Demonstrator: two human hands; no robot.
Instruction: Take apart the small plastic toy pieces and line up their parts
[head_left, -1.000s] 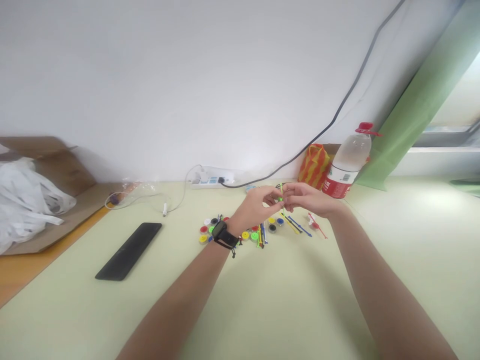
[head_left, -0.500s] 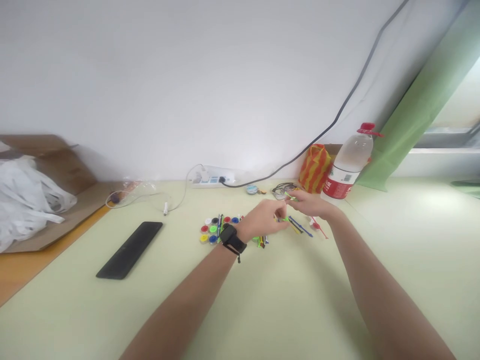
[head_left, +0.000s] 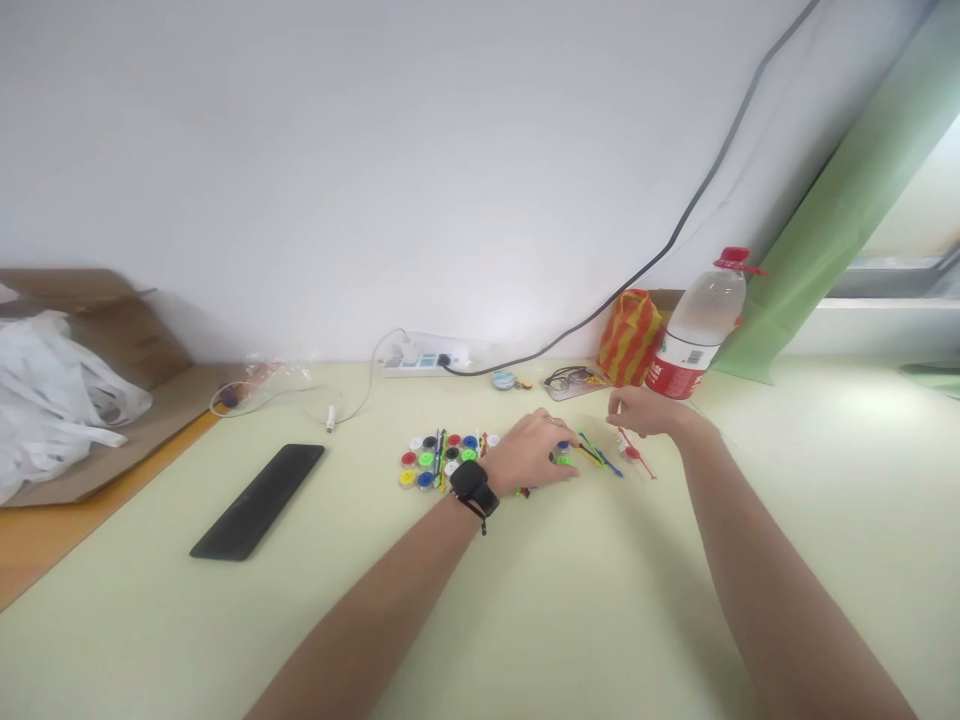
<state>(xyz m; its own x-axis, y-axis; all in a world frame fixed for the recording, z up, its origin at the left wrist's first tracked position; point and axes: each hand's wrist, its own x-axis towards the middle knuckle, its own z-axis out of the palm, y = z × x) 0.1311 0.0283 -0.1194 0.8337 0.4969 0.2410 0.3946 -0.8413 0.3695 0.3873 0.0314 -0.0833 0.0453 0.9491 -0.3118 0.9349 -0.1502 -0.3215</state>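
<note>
Small coloured discs and thin coloured sticks lie scattered in the middle of the pale green table. My left hand, with a black watch on its wrist, rests low over these pieces. Its fingers are curled down and pinch a small green piece at the tabletop. My right hand hovers just behind the sticks, above a red stick. The right fingers are loosely stretched to the left, and nothing shows in them.
A flat black slab lies at the left. Along the wall stand a white power strip with cables, a striped orange bag and a red-capped water bottle. A cardboard box with white plastic bags is far left.
Both hands came apart from a raised pinch on a green piece and dropped to the table. The left hand carried the green piece down among the discs, and the right hand let go.
</note>
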